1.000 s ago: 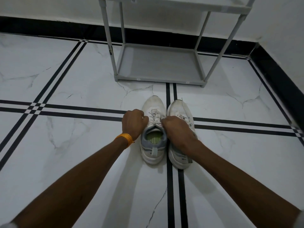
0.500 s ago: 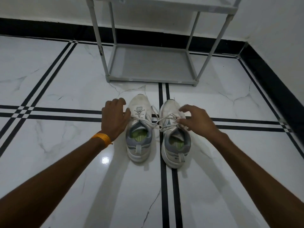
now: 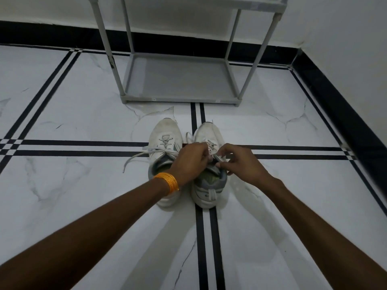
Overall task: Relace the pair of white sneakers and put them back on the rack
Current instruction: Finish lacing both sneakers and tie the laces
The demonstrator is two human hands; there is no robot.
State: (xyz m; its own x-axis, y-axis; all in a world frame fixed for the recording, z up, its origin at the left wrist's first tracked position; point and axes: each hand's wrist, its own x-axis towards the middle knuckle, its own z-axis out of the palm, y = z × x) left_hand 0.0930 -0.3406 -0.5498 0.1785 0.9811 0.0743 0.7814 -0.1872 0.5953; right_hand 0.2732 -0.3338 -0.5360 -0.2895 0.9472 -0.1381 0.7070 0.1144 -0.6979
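Both of your hands are on the right sneaker (image 3: 209, 185): your left hand (image 3: 189, 162) is clenched over the laces at its tongue, and your right hand (image 3: 240, 164) pinches a lace end between thumb and fingertips just beside it. From here this looks like the tying or tightening step on that shoe. Keep the tongue flat under your left hand, and draw the lace up evenly so the crossings ahead of your fingers sit snug rather than bunched.

The left sneaker (image 3: 165, 139) touches its mate, under your left wrist with its orange bangle (image 3: 167, 183). Its loose lace (image 3: 136, 158) trails out across the floor (image 3: 62, 206) to the left of your left hand. It seems not yet tied, so mind it before you lift. The rack (image 3: 178, 80) stands beyond both hands, its bottom shelf bare, with nothing between it and the shoes.
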